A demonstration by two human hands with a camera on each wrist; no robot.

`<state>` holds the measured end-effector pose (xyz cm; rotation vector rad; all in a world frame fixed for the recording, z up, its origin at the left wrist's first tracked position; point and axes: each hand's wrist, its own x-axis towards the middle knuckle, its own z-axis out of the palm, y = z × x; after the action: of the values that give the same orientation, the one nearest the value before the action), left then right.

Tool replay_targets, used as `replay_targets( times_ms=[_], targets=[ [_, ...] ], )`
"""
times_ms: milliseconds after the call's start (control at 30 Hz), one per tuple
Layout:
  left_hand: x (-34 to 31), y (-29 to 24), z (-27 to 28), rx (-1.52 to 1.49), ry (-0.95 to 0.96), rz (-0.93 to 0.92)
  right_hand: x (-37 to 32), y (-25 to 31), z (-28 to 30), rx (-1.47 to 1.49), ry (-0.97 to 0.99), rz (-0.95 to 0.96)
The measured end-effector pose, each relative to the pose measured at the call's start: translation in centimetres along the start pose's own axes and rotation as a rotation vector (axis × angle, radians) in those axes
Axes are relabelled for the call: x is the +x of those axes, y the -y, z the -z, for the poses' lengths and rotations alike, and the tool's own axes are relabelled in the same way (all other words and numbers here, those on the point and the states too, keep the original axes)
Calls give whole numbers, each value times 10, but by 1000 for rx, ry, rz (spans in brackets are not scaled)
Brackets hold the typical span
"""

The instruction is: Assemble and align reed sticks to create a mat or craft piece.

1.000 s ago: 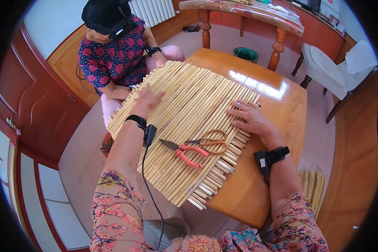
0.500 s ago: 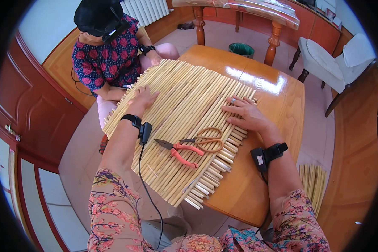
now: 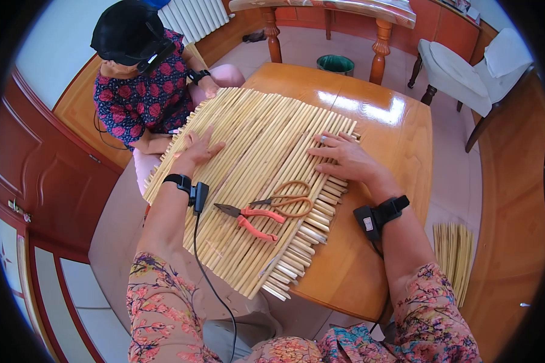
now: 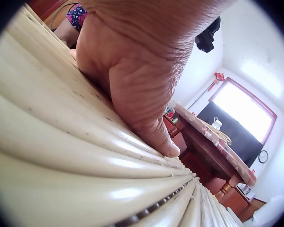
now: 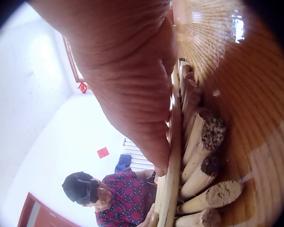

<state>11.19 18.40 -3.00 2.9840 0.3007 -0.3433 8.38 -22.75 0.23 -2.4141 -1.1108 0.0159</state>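
A mat of pale, straight stalks (image 3: 248, 145) laid side by side lies on the wooden table, its near left part reaching past the table edge. My left hand (image 3: 195, 151) rests on the left part of the mat, fingers spread; in the left wrist view the thumb (image 4: 144, 104) lies against the stalks. Flat over the mat's right border is my right hand (image 3: 348, 160), fingers extended across the stalk ends. Between my hands lie pliers (image 3: 257, 225) with red handles, and scissors (image 3: 297, 198) with brown loop handles. Cut stalk ends (image 5: 213, 130) show below the right hand.
Another person (image 3: 142, 78) in a dark cap sits at the far left, a hand near the mat's edge. A bundle of stalks (image 3: 453, 260) stands low at the right. Beyond the table (image 3: 399, 145) are a green bin (image 3: 335, 65) and a pale chair (image 3: 457, 75).
The head view has swung, so the scene sits further left. My left hand's fingers have spread apart on the mat. The right hand stays at the mat's right border; pliers and scissors still lie on it.
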Motion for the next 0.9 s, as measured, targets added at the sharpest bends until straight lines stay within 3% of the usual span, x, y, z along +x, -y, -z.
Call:
replay_targets(
  times_ms=[100, 367, 500, 600, 900],
  targets=[
    [5, 1, -1, 2, 28, 24, 1, 0, 0, -13, 8, -4],
    [22, 17, -17, -47, -17, -286, 0, 4, 4, 20, 25, -22],
    [24, 15, -14, -23, 49, -277, 1, 4, 4, 11, 48, -42],
    [31, 17, -18, -55, 84, -368, 1, 1, 1, -44, 26, -10],
    [-11, -23, -4, -23, 77, -137, 1, -6, -8, -80, -5, 20]
  ],
)
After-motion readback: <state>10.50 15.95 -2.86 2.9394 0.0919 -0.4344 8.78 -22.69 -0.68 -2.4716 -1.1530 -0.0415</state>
